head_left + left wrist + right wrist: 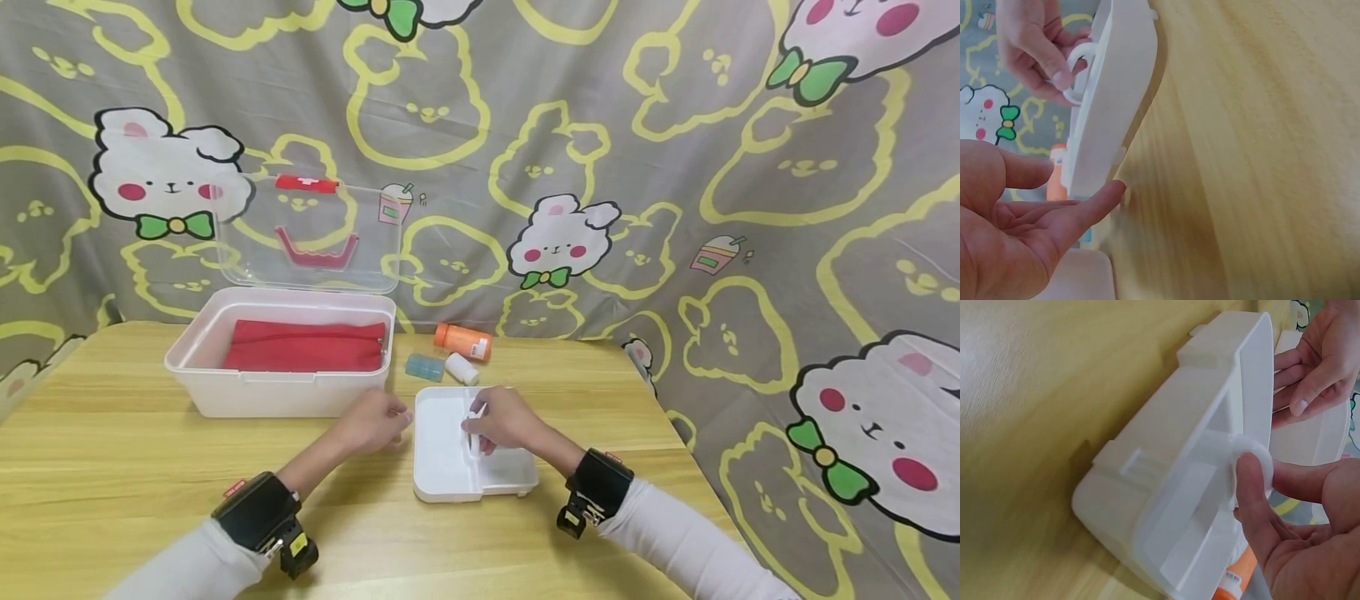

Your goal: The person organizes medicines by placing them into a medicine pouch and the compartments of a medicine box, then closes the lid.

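A white divided tray (438,457) with a raised central handle (1264,459) is at the middle of the wooden table. My right hand (504,421) pinches that handle between thumb and fingers. Beside the tray's left edge is my left hand (375,422), its fingers loosely extended and its palm holding nothing. In the left wrist view, the left fingertips (1113,187) come right at the tray's lower corner. The right wrist view shows the tray's compartments from the side.
Left of the tray stands a white box (292,396) with its clear lid (360,237) raised and a red pouch (303,346) inside. Behind the tray lie an orange bottle (463,342), a small white bottle (461,369) and a translucent blue case (424,367). A patterned curtain (465,108) hangs behind.
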A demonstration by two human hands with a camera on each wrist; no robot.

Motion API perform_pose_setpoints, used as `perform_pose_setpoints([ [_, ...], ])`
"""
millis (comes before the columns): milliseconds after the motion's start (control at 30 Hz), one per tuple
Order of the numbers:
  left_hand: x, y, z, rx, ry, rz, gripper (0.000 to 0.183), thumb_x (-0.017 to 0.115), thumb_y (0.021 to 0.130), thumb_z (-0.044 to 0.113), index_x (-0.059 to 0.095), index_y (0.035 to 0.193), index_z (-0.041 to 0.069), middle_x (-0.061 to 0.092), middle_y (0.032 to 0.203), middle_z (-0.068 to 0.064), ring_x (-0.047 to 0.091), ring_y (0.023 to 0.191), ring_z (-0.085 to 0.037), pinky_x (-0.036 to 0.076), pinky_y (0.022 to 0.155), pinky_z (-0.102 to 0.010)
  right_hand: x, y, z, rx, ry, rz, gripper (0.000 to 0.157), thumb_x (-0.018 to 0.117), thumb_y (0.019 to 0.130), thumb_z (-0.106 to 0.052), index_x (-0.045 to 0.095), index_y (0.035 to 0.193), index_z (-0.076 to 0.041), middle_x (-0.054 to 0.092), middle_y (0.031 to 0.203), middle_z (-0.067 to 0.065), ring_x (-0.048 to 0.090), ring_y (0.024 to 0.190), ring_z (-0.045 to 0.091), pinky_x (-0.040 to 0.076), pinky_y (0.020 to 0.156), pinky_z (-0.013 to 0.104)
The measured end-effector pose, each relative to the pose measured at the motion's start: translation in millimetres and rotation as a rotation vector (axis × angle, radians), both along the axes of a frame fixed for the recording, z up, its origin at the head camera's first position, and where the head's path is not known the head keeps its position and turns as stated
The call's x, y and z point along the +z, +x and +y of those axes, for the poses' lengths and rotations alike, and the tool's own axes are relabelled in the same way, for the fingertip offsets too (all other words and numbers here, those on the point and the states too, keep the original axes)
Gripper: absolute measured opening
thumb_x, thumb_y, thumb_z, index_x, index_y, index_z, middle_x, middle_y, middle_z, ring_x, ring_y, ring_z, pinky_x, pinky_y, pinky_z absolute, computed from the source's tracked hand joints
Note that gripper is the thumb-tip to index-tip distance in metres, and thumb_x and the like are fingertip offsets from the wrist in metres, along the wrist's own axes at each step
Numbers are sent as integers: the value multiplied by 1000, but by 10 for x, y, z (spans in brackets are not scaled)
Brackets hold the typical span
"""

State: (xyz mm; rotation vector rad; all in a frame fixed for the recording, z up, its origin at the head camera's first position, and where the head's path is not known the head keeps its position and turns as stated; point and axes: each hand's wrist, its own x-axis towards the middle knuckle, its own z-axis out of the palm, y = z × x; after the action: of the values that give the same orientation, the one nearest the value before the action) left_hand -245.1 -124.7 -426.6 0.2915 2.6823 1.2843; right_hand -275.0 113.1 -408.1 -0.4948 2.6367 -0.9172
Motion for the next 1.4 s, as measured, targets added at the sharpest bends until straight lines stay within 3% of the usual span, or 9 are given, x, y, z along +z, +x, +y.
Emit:
perform_pose_setpoints([
  [100,-24,24,-62,6,6,-17,28,59,98,8,62,72,-2,52,67,-4,60,61,-14,46,56,-25,-18,11,-66,6,-35,-5,27,72,93,-14,65,108,7,65,56,5,65,46,16,51,47,25],
  [200,-31,61,-127,38,47,-51,19,61,97,6,71,90,-7,59,84,-11,68,70,-17,57,64,-31,-34,23,-123,14,-58,-3,28,73,93,-15,65,108,7,65,56,5,66,47,17,49,46,24],
  [300,-39,89,-180,54,89,-70,26,62,97,5,69,114,-13,63,105,-20,74,81,-23,62,74,-37,-57,32,-176,18,-74,-6,28,73,93,-16,66,108,6,65,56,5,66,47,17,49,46,24],
  [367,-53,92,-208,58,106,-78,26,62,97,4,68,115,-14,66,108,-22,74,83,-24,62,74,-38,-74,40,-209,19,-84,-8,28,74,93,-17,66,108,6,65,56,5,66,47,17,50,47,24],
  [567,-81,86,-255,88,117,-88,23,62,94,0,70,112,-14,71,103,-19,72,81,-22,62,72,-36,-109,66,-300,16,-117,-10,27,75,92,-18,66,105,4,65,55,4,68,48,18,50,47,24],
  [867,-97,90,-263,99,148,-108,31,64,92,-5,63,119,-20,72,107,-28,75,86,-26,62,71,-37,-138,73,-375,-1,-122,-33,30,75,93,-19,65,110,3,65,56,5,68,50,19,47,47,23],
  [1133,-92,98,-270,116,154,-120,33,67,91,-5,62,119,-20,71,107,-29,75,88,-27,62,71,-38,-129,72,-383,2,-124,-37,31,75,93,-19,65,111,4,65,56,5,69,51,21,46,47,23],
  [1400,-115,91,-288,101,177,-107,32,69,89,-5,64,117,-20,73,104,-29,76,87,-28,62,70,-38,-94,51,-374,26,-89,-31,29,76,92,-20,66,107,3,66,58,5,67,49,16,53,49,26],
])
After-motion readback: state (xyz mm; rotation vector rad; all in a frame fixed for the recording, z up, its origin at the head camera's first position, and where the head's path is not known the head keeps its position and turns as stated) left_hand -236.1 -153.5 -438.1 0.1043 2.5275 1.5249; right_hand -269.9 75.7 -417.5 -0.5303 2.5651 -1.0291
